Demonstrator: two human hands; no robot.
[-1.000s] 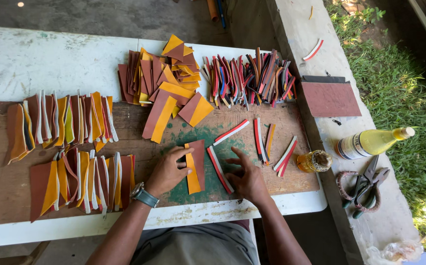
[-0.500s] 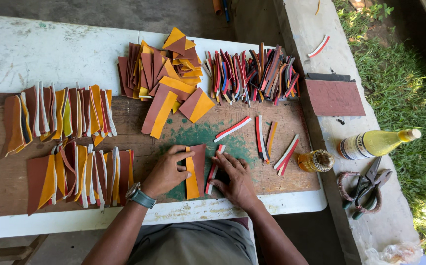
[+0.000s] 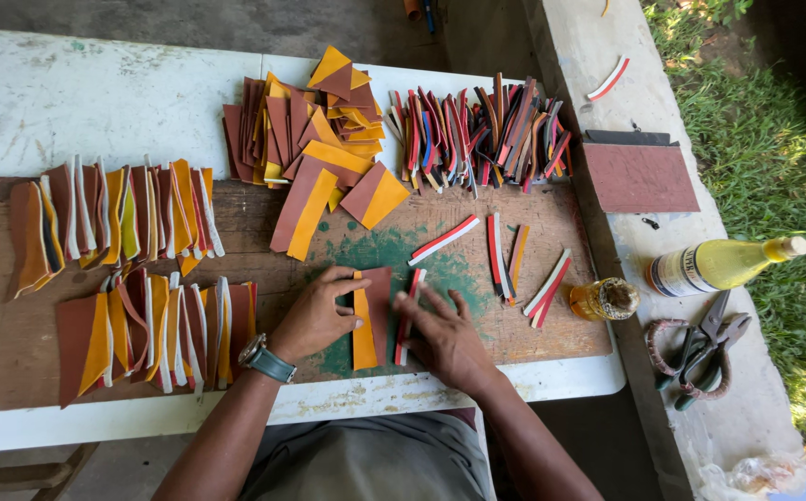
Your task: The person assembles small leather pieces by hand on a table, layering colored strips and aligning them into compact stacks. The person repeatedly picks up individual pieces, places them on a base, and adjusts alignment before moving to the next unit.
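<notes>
Right hand (image 3: 446, 336) shifted left onto the red-white strip (image 3: 408, 315), now just beside the brown-orange piece (image 3: 369, 318).
</notes>
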